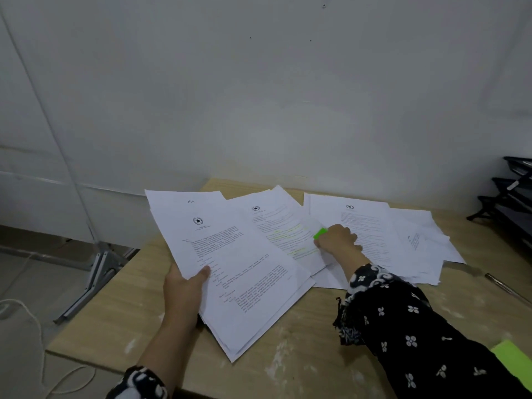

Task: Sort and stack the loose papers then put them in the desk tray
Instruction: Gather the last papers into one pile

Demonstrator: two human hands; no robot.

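Observation:
My left hand (184,286) grips the near-left edge of a thick stack of printed white papers (239,266), thumb on top, the stack lifted slightly and tilted over the wooden desk (302,341). My right hand (338,239) reaches across to a sheet with yellow-green highlighted lines (288,234) and pinches it at a bright green tab (320,233). More loose printed sheets (374,231) lie fanned out on the right of the desk. The black tiered desk tray (509,197) stands at the far right edge, partly cut off by the frame.
A silver pen (506,287) lies on the desk at the right. A bright green sheet corner (515,361) shows at the lower right. The white wall rises just behind the desk. A metal stand leg (92,280) and a white cord (34,321) lie on the floor at left.

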